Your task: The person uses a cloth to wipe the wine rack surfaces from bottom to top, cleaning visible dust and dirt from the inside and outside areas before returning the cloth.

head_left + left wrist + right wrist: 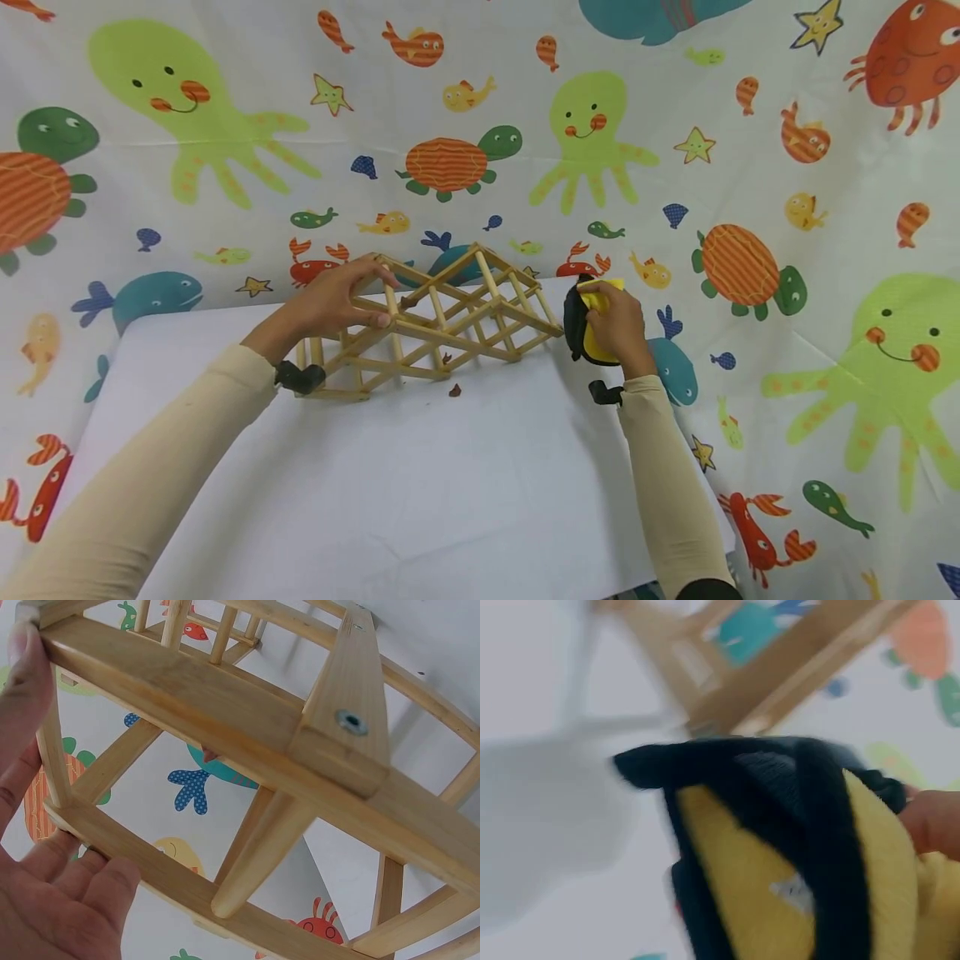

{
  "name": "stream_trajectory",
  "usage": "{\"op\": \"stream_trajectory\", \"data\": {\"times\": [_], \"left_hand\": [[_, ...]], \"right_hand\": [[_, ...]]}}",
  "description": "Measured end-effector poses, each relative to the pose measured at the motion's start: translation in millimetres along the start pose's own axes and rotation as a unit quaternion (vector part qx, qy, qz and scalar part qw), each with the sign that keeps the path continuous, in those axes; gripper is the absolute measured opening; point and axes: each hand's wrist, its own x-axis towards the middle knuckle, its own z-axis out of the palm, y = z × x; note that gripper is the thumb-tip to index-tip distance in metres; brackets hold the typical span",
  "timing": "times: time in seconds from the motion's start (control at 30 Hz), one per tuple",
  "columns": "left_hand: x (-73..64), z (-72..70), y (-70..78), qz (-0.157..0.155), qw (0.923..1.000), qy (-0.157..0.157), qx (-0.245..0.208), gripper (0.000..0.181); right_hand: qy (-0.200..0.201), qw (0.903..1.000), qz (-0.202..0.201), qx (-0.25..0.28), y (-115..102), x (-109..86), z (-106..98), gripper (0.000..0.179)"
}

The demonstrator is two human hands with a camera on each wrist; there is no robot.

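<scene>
A light wooden lattice rack (450, 339), made of crossed slats and round dowels, stands tilted at the back of the white table. My left hand (330, 300) grips its upper left part. In the left wrist view, thumb and fingers (105, 892) lie around two slats at the rack's end, and a screw head (351, 721) shows on a crossing slat (352, 675). My right hand (618, 329) holds a yellow cloth with black edging (576, 321), just right of the rack's right end. Up close in the right wrist view, the cloth (742, 877) looks folded and partly blurred.
Small brown bits (454, 390) lie on the white tabletop (420, 492) in front of the rack, and another brown piece (408, 302) sits on a slat. Behind the table hangs a curtain (255, 75) printed with sea animals.
</scene>
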Motion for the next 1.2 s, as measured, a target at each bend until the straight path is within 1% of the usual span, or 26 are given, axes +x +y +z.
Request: {"op": "stream_trajectory", "data": {"times": [0.07,0.1,0.17,0.2,0.27,0.33,0.43,0.53,0.6,0.67,0.73,0.83,0.93,1.0,1.03,1.07,1.1,1.13,1.2], "left_hand": [[-2.0,0.0,0.1,-0.003,1.0,0.001,0.001,0.049],[-3.1,0.1,0.1,-0.004,1.0,0.002,0.001,0.049],[-4.8,0.6,0.2,-0.006,1.0,0.002,0.002,0.049],[-5.3,1.0,0.3,-0.006,1.0,0.002,0.001,0.049],[-5.9,1.8,0.3,-0.005,1.0,0.003,-0.002,0.049],[-5.7,2.8,-0.1,-0.004,1.0,0.004,-0.004,0.049],[-5.5,4.9,-0.7,-0.003,1.0,0.007,-0.006,0.048],[-4.8,7.7,-1.0,-0.005,1.0,0.004,-0.007,0.049],[-4.1,10.0,-0.3,-0.005,1.0,0.002,-0.008,0.049],[-3.5,11.6,0.9,-0.005,1.0,0.001,-0.009,0.048],[-3.4,12.5,2.5,-0.006,0.9999,0.002,-0.008,0.048],[-4.1,11.9,4.9,-0.008,1.0,0.003,-0.004,0.048],[-4.4,10.5,7.0,-0.009,1.0,0.004,0.001,0.048],[-4.4,9.8,7.3,-0.008,1.0,0.004,0.003,0.048],[-4.6,9.4,7.7,-0.007,1.0,0.004,0.003,0.048],[-4.9,9.2,7.9,-0.006,1.0,0.004,0.004,0.047],[-5.2,9.0,7.7,-0.006,1.0,0.005,0.003,0.047],[-5.5,8.9,7.8,-0.006,1.0,0.006,0.002,0.047],[-6.1,8.8,7.5,-0.006,1.0,0.006,0.001,0.048]], "right_hand": [[0.042,0.9971,-0.055,0.031,-15,4.4,-6,0.043],[0.059,0.9936,-0.083,0.048,-24,7.2,-8,0.043],[0.087,0.9833,-0.136,0.084,-41,14.1,-11,0.044],[0.096,0.9777,-0.157,0.101,-50,17.7,-11,0.044],[0.101,0.9681,-0.187,0.132,-69,25.3,-11,0.045],[0.088,0.9609,-0.207,0.161,-85,33.8,-7,0.045],[0.039,0.9564,-0.212,0.197,-106,44.4,5,0.044],[-0.018,0.9547,-0.201,0.219,-120,51.8,19,0.041],[-0.051,0.9534,-0.188,0.23,-124,53.8,27,0.042],[-0.074,0.9526,-0.18,0.234,-125,55.5,33,0.042],[-0.092,0.9496,-0.178,0.241,-124,55.4,36,0.043],[-0.123,0.9437,-0.179,0.25,-120,52.7,30,0.042],[-0.171,0.9328,-0.184,0.259,-117,47.0,12,0.039],[-0.192,0.9272,-0.189,0.26,-114,46.1,1,0.039],[-0.192,0.9267,-0.189,0.262,-113,45.9,-3,0.039],[-0.184,0.926,-0.191,0.269,-113,47.1,-4,0.039],[-0.168,0.9266,-0.192,0.277,-113,48.6,-4,0.039],[-0.144,0.9302,-0.187,0.281,-114,50.3,-1,0.04],[-0.1,0.9332,-0.179,0.295,-114,56.0,9,0.041]]}}
